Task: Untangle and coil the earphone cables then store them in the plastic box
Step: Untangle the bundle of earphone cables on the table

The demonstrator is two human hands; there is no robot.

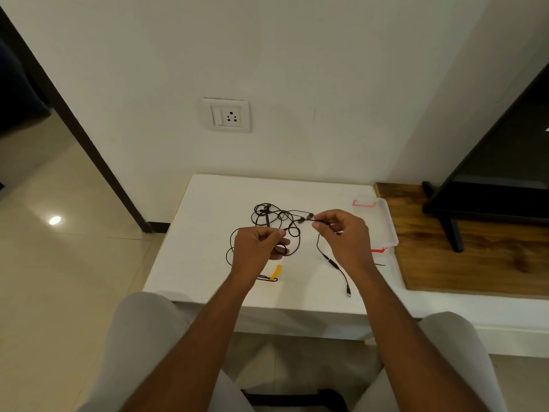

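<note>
Person's sitting at the white desk [208,203], working on the black earphone cables [267,217], which are lying tangled just left of the plastic box [386,221]. L hand [258,245]'s grip is pinching a loop. R hand [341,233], nearer the box, is pinching the strand by the earbuds [309,217]. Imo best to be easing them apart slowly and feeding the free end thru the loops; yanking is prob just tightening knots.
</note>
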